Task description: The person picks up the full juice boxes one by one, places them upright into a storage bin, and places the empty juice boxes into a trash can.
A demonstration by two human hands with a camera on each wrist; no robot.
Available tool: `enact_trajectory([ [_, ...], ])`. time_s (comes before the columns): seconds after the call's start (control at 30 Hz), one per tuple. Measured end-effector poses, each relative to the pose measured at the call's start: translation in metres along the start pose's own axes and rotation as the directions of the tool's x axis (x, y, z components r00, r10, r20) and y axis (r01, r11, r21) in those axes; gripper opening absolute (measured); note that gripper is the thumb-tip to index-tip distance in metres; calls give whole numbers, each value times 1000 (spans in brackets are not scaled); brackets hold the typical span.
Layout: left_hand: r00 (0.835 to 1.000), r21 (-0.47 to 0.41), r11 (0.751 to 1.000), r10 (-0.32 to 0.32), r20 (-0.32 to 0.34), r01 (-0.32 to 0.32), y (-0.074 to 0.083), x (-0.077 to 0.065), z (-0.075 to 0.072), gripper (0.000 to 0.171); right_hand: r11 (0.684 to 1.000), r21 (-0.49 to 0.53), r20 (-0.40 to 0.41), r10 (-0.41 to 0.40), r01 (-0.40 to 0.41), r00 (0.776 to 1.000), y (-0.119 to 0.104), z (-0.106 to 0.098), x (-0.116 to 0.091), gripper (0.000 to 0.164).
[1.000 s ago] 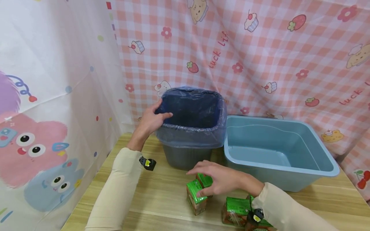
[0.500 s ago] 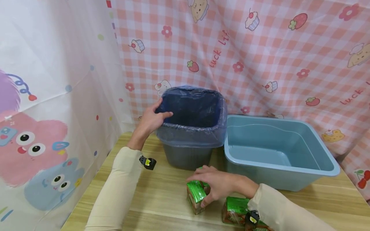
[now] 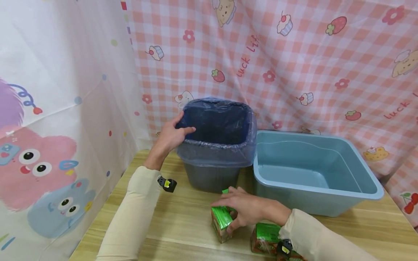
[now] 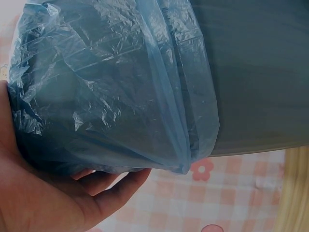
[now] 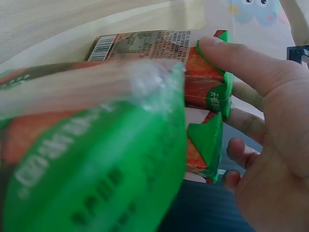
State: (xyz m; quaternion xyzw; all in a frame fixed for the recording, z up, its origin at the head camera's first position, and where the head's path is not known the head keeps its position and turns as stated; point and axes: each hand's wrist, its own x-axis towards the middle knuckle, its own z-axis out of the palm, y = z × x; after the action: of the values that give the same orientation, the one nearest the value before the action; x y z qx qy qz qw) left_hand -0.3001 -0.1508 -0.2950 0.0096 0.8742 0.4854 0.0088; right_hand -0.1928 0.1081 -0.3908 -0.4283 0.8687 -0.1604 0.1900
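Observation:
My left hand (image 3: pixel 170 137) grips the left rim of a dark waste bin (image 3: pixel 212 179), thumb over the inside and fingers outside. The bin wears a thin blue bin liner (image 4: pixel 96 92) folded over its rim. My right hand (image 3: pixel 249 207) pinches a small drink carton (image 3: pixel 221 218) with a green top and reddish-brown sides, which stands on the table. In the right wrist view the thumb lies on this carton (image 5: pixel 205 72), and a second carton (image 5: pixel 205 147) stands beside it near the fingertips. The hand mostly hides that second carton in the head view.
A blue plastic tub (image 3: pixel 313 190) stands right of the bin, close against it. More cartons (image 3: pixel 266 233) stand near my right wrist, partly under the sleeve; one carton (image 5: pixel 96 159) looms blurred in the right wrist view. Printed cloths (image 3: pixel 209 50) hang behind and left of the wooden table (image 3: pixel 183 232).
My right hand has lowered onto the carton, and its thumb and fingers have closed on it. My left hand stays on the bin rim.

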Motion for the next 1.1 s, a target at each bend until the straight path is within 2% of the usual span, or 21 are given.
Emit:
enact_trajectory([
  [0.4,1000,7,1000,10,-7,-10,-1,0,1,80,999,-9,-21,-50,50,999,0,-9,-4,75],
  [0.63,1000,6,1000,-1,-1,1,-1,0,1,79,997,34,-16,-68,68,998,-1,-20,-8,74],
  [1.1,1000,6,1000,19,-16,-19,-2,1,1,80,988,74,-66,-130,135,989,-7,-45,-15,71],
])
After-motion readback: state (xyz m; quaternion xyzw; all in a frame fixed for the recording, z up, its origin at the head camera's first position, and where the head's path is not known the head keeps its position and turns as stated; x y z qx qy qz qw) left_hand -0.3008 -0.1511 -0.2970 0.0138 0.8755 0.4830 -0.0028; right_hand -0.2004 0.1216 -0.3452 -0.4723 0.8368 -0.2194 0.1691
